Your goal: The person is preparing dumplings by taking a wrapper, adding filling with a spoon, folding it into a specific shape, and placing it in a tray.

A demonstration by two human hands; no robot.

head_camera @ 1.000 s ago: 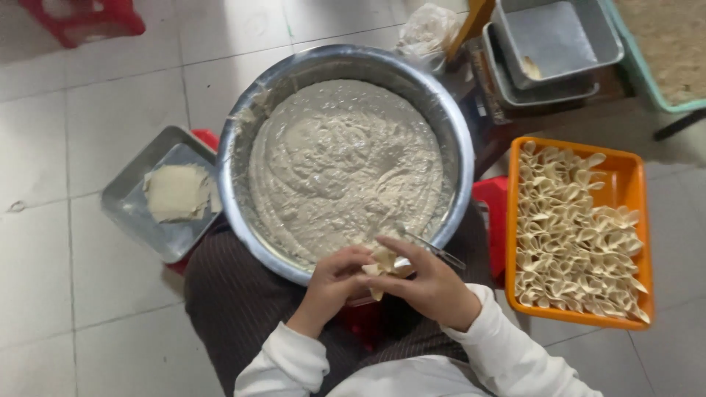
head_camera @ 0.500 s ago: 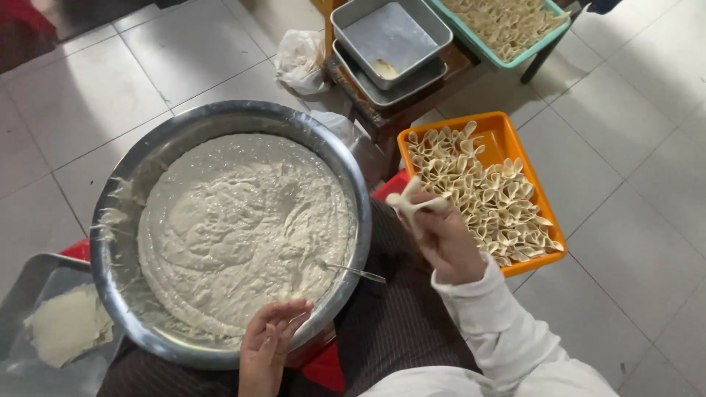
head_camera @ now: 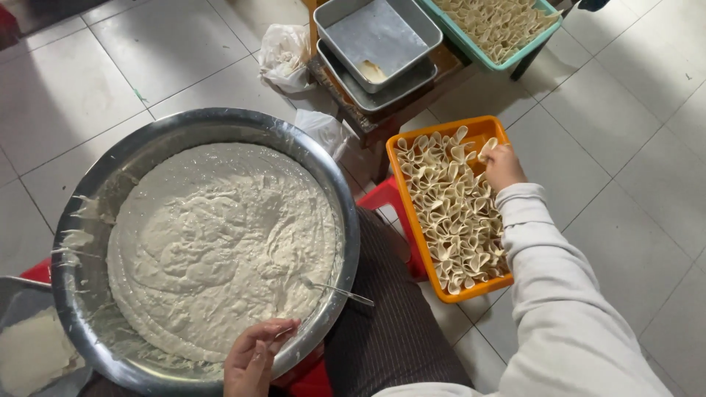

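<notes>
My right hand [head_camera: 503, 166] reaches over the far end of an orange tray [head_camera: 414, 223] and holds a folded dumpling [head_camera: 486, 148] against the other folded dumplings [head_camera: 448, 213] packed in it. My left hand [head_camera: 254, 358] rests on the near rim of a large steel bowl [head_camera: 95, 192], fingers loosely curled with nothing in them. The bowl is full of pale minced filling [head_camera: 220, 250]. A thin metal utensil [head_camera: 342, 293] lies in the filling, its handle sticking out over the right rim.
A steel tray with dumpling wrappers [head_camera: 29, 353] sits at the lower left. Stacked steel pans [head_camera: 379, 44] stand on a low wooden stand at the back, beside a teal tray of folded dumplings [head_camera: 500, 26]. Plastic bags [head_camera: 283, 51] lie on the tiled floor.
My hands have parted: the right one carried the folded dumpling from over the bowl's rim to the orange tray's far end. The left dropped to the bowl's near rim. The view swung right.
</notes>
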